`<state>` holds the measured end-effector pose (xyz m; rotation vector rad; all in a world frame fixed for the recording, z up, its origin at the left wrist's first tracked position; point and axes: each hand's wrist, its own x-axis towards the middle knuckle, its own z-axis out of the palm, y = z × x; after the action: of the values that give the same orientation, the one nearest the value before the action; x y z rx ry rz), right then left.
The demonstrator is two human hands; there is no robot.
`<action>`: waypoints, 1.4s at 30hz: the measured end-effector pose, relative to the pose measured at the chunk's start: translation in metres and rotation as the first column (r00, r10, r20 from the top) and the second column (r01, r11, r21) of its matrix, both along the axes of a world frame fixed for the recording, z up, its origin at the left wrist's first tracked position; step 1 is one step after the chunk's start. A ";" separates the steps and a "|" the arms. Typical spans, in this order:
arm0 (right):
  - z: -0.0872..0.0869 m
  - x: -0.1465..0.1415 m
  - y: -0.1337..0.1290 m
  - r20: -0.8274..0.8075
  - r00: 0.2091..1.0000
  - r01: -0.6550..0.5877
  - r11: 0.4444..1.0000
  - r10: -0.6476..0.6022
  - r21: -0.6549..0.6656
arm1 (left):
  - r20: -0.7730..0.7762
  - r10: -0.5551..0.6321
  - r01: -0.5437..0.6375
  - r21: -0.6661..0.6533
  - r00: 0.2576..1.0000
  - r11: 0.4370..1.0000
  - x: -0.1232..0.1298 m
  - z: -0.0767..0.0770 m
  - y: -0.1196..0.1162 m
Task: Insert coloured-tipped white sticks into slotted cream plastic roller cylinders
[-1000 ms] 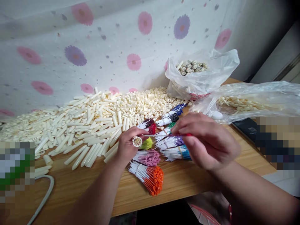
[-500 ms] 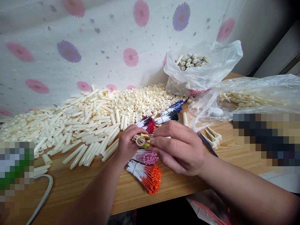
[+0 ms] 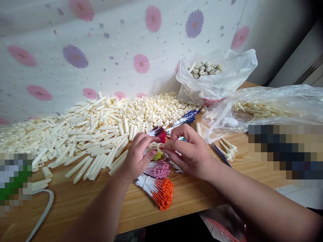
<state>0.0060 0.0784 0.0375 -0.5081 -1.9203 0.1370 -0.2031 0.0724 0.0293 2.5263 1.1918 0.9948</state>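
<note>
Holding a slotted cream piece [image 3: 154, 146] in left hand [image 3: 138, 152], pinching at its end with right hand [image 3: 190, 151], seemingly part-done, with bundled orange-tipped sticks [image 3: 159, 192] and heaped cream parts [image 3: 151, 112] left.

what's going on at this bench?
A person works bare-handed at a wooden table. The left hand holds a slotted cream piece, and the right hand has its fingertips at that piece's end; what they may be pinching there is hidden. Below the hands lie a pink-tipped bundle and an orange-tipped bundle of thin sticks. A big heap of cream parts spreads behind, with a white plastic bag beyond, toward the right.
</note>
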 end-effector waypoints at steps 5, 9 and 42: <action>-0.003 -0.006 0.001 -0.037 0.999 0.008 0.999 -0.010 -0.052 | -0.006 0.051 -0.051 0.100 0.999 0.994 0.004 -0.001 -0.001; -0.005 -0.009 0.002 -0.097 0.995 -0.032 0.995 0.022 -0.099 | -0.013 0.102 -0.099 0.160 0.995 0.982 0.003 -0.002 0.000; -0.016 -0.012 0.013 -0.224 0.959 -0.260 0.864 0.176 -0.430 | -0.026 0.349 -0.322 0.324 0.937 0.889 0.001 -0.004 -0.001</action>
<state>-0.0064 0.0911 0.0214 -0.5624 -1.7615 0.7751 -0.2021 0.0711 0.0252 2.6757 1.6599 1.2581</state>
